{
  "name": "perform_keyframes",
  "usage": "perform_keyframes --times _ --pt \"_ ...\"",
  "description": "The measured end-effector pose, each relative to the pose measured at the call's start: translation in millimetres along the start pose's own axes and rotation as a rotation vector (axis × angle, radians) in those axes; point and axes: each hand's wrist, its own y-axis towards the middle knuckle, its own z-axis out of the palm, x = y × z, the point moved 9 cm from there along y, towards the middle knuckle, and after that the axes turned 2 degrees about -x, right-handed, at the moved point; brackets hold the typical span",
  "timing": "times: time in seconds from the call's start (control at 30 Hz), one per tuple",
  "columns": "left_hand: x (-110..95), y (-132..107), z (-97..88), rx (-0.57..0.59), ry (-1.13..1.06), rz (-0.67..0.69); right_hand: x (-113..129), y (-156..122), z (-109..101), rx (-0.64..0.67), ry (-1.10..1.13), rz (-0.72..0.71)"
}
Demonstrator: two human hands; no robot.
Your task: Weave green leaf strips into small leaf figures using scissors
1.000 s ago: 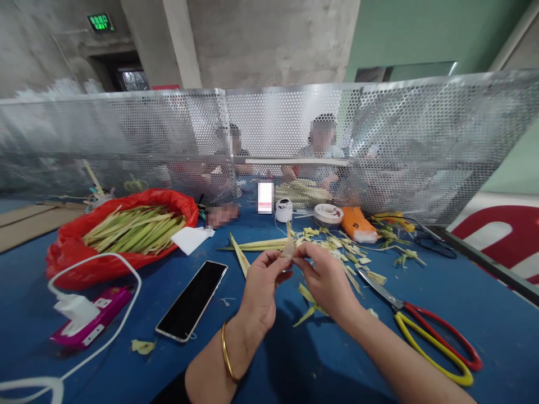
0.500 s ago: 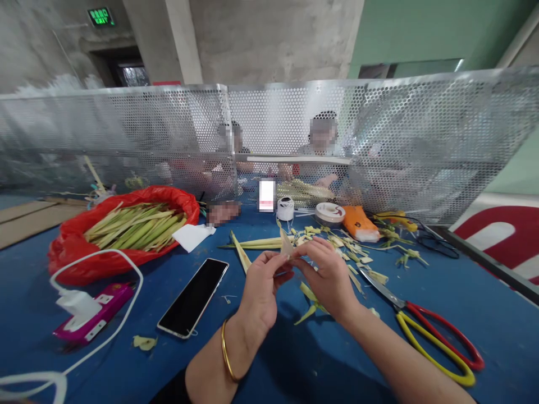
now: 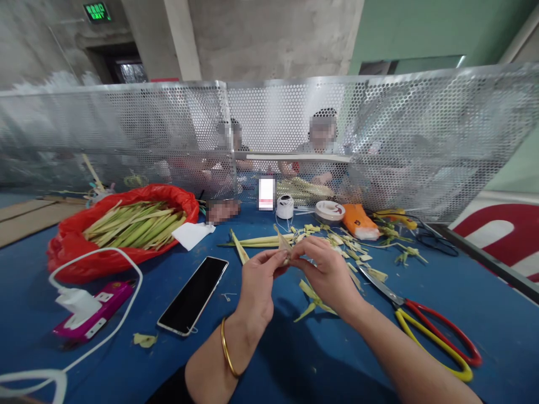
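My left hand pinches a small pale piece of leaf between thumb and fingers, a golden bangle on its wrist. My right hand is closed on the same leaf piece from the other side, fingertips meeting the left ones. Part of the leaf is hidden behind the fingers. Behind the hands lie long pale-green leaf strips. A folded, knotted leaf shape rests on the blue table just below my right hand. Scissors with red and yellow handles lie to the right.
To the left are a red bag of leaves, a phone and a purple power strip with a white cable. Toward the back stand a thread spool, a tape roll and an orange packet. Behind a perforated metal screen people sit.
The leaf piece has tilted slightly and shifted left between my fingers. My left fingers have turned a little around it; both hands keep their grip.
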Motion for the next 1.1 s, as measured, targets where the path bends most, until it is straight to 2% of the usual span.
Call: perform_keyframes --times 0.2,0.33,0.57,0.67,0.77,0.83,0.9,1.1 --pt "-8 -5 5.8 0.022 0.067 0.095 -21 -5 0 0.013 0.085 0.282" --pt "-10 -6 7.2 0.029 0.105 0.117 -24 -7 -4 -0.068 0.147 0.332" --pt "-13 -9 14.1 0.096 0.184 0.132 -29 -7 -5 -0.118 0.146 0.314" --pt "-13 -9 11.9 0.071 0.154 0.104 -31 -7 -4 -0.127 0.163 0.287" --pt "-10 -7 6.9 0.037 0.122 0.052 -23 -4 -5 -0.137 0.092 0.148" --pt "-7 -5 5.1 0.039 0.116 0.014 -13 -2 -3 -0.106 0.036 0.032" --pt "-5 -4 3.9 0.048 0.119 -0.01 -8 -1 0 -0.061 0.024 -0.025" --pt "-1 -6 4.4 0.068 0.131 -0.056 -6 1 -2 -0.072 0.04 -0.006"
